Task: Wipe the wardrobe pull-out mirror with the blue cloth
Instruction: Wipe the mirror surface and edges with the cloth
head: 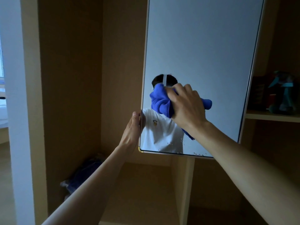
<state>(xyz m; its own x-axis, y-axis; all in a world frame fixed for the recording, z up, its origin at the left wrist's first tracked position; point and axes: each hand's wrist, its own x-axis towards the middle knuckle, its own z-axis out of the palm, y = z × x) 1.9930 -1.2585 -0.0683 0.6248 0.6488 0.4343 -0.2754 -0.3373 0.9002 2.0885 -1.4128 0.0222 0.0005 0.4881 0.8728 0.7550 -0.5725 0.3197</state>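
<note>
While wardrobe point(71, 78) fills background, pull-out mirror point(203, 46) hangs in front, long axis 12 to 6, slightly tilted. Right hand point(186, 104) grips bunched blue cloth point(160, 103), pressing it on glass in lower half. Left hand point(132, 129), at 8 o'clock from cloth, fingers curled round mirror's left edge, steadying. Droplets point(198, 154) along bottom edge, 5 o'clock from cloth. Right hand nearer; next stroke likely downward along long axis.
</note>
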